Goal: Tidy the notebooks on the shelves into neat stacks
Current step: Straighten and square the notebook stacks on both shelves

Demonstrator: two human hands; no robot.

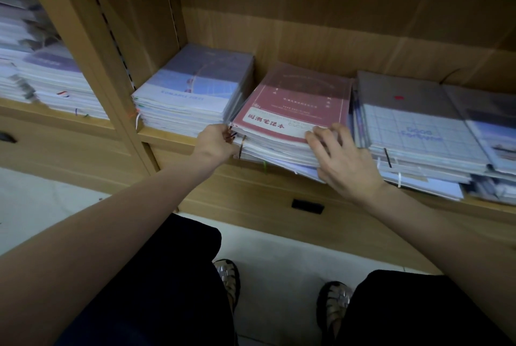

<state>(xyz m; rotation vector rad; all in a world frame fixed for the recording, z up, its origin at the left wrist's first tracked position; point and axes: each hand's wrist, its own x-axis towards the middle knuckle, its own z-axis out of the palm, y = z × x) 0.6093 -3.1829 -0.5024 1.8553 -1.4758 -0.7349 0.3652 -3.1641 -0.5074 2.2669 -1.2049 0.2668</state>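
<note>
I see the red-topped notebook stack (290, 119) mid-shelf (skewed, jutting over the shelf edge (167, 137)); left hand (215, 143) pinches its near-left corner, right hand (343, 161) presses spread fingers against its front-right edge

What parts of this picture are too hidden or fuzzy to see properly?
- Head view: the left hand has its fingertips tucked behind the corner of the red-topped stack, so they are hidden.
- The right hand covers part of that stack's front edge.
- The small print on the red cover is too blurred to read.
- The grey-topped stack is cut off by the right edge.
- The stacks in the left compartment are blurred.
</note>
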